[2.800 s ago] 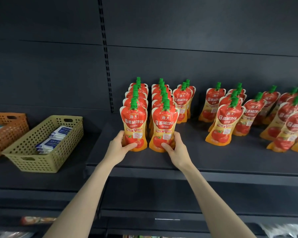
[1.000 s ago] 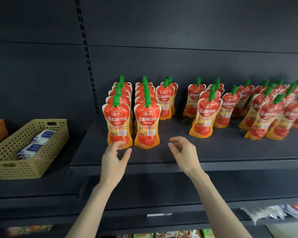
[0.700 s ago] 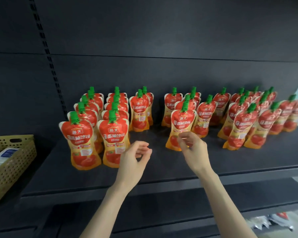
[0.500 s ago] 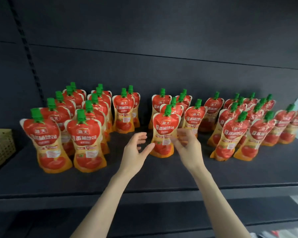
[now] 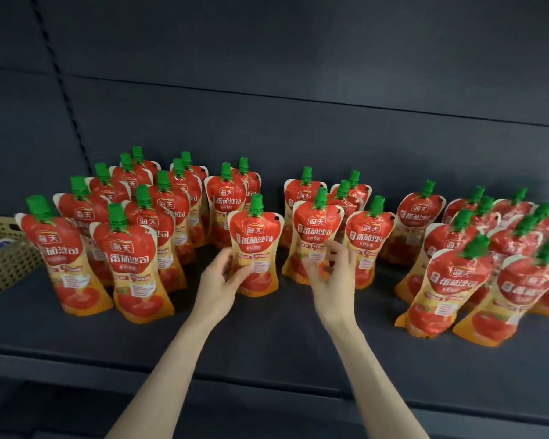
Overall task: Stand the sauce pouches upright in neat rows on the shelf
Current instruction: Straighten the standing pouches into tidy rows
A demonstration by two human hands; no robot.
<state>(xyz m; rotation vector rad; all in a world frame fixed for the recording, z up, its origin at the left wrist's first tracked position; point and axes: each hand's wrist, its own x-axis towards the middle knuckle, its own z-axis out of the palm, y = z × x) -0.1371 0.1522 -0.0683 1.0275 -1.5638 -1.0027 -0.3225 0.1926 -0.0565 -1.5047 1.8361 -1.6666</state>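
**A:** Report the change over the last half second.

**B:** Then: flanking the front pouch of the middle cluster with both hands. Now: grasping that sauce pouch [image 5: 255, 245] with the left hand [image 5: 221, 280] alone, thumb and fingers curled round its lower left edge. Holding it upright, drawn clear of the cluster toward 9 o'clock. Cannot tell whether lifted or resting on the shelf [image 5: 267, 350].

**A:** State the right hand.

**B:** Moved off to 3 o'clock of the held pouch. Shows the right hand [image 5: 333, 274] with fingers loosely curled in front of the next pouch [image 5: 317, 232]. Blurred, so cannot tell whether grasping it or only close.

**A:** Give the meaning for the task.

**B:** Judged as a transfer under way. Look to 9 o'clock for the full rows [image 5: 130, 248], and to 11 o'clock, just behind the held pouch, for the short third row [image 5: 225, 201]. Probably bound for the front of that row. Leaves the loose pouches [image 5: 457, 280] at 3 o'clock, several tilted, not yet aligned.

**A:** Cautions?

**B:** Set the base down flat. Avoid nudging neighbours. Expect slumping from a soft pouch.
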